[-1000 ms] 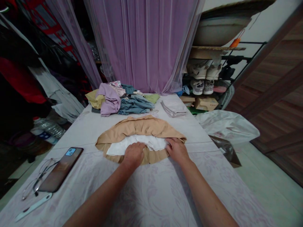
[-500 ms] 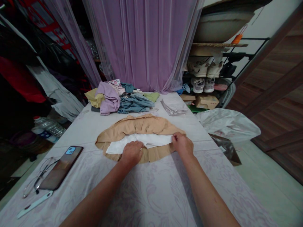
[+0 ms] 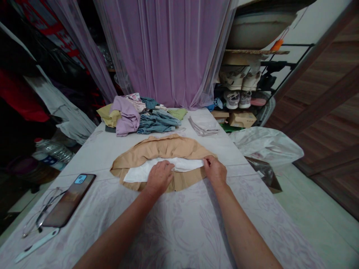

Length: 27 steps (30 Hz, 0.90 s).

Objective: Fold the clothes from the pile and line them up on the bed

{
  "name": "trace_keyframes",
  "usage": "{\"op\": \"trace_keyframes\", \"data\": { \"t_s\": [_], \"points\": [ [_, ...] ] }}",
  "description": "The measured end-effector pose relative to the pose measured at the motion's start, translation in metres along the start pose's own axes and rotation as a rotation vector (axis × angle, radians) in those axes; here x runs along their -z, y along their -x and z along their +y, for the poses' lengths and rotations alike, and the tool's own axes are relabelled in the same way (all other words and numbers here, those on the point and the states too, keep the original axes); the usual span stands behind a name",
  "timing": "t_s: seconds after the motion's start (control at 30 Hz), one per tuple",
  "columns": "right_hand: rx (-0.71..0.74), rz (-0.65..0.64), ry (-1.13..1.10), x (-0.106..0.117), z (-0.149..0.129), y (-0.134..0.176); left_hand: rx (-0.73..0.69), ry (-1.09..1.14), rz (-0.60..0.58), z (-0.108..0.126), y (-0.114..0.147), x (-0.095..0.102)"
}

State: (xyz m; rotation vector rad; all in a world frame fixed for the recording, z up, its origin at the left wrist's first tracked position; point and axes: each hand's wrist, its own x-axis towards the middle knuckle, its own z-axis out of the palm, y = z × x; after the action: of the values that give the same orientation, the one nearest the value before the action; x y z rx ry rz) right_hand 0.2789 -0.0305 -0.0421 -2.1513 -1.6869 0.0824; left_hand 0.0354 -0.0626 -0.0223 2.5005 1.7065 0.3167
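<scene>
A tan gathered garment [image 3: 165,146], skirt-like in shape, lies spread on the covered table, its upper layer lifted back. Across its opening runs a white cloth [image 3: 137,172], perhaps a lining. My left hand [image 3: 160,175] lies on the middle of the white cloth with its fingers stretched out and pointing right. At the right end, my right hand [image 3: 214,170] pinches the edge of the white cloth, close against the tan fabric. The fingertips of that hand are partly hidden.
Behind the garment is a heap of crumpled clothes [image 3: 126,118], with a folded pale cloth [image 3: 202,127] to its right. A phone [image 3: 68,201], eyeglasses [image 3: 42,213] and a pale-handled tool [image 3: 37,244] lie at the left. A plastic bag [image 3: 266,145] sits beyond the right edge.
My left hand has moved up and slightly right over the white cloth, and its fingers have straightened. My right hand still pinches the same end. The view has shifted slightly.
</scene>
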Motion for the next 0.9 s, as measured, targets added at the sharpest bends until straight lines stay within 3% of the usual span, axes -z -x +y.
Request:
{"op": "trace_keyframes", "data": {
  "t_s": [0.13,0.23,0.37,0.43,0.73,0.83,0.9],
  "points": [
    [0.067,0.100,-0.052,-0.004,0.006,0.003,0.019,-0.008,-0.043,-0.001,-0.002,-0.008],
    [0.239,0.165,-0.161,-0.004,0.004,0.009,0.051,0.016,-0.035,-0.002,0.000,-0.012],
    [0.554,0.011,-0.280,-0.002,-0.011,0.019,0.072,0.049,-0.026,-0.001,0.002,-0.011],
    [0.626,-0.045,-0.287,-0.003,-0.020,0.023,0.073,0.046,-0.022,0.001,0.001,-0.009],
    [0.639,-0.125,-0.199,-0.016,-0.035,0.029,0.148,-0.083,-0.086,0.011,-0.009,-0.006],
    [0.647,-0.081,-0.213,-0.018,-0.030,0.027,0.132,-0.092,-0.086,0.011,-0.008,-0.006],
    [0.610,0.021,-0.218,-0.018,-0.026,0.024,0.093,-0.065,-0.082,0.009,-0.006,-0.005]
  ]
}}
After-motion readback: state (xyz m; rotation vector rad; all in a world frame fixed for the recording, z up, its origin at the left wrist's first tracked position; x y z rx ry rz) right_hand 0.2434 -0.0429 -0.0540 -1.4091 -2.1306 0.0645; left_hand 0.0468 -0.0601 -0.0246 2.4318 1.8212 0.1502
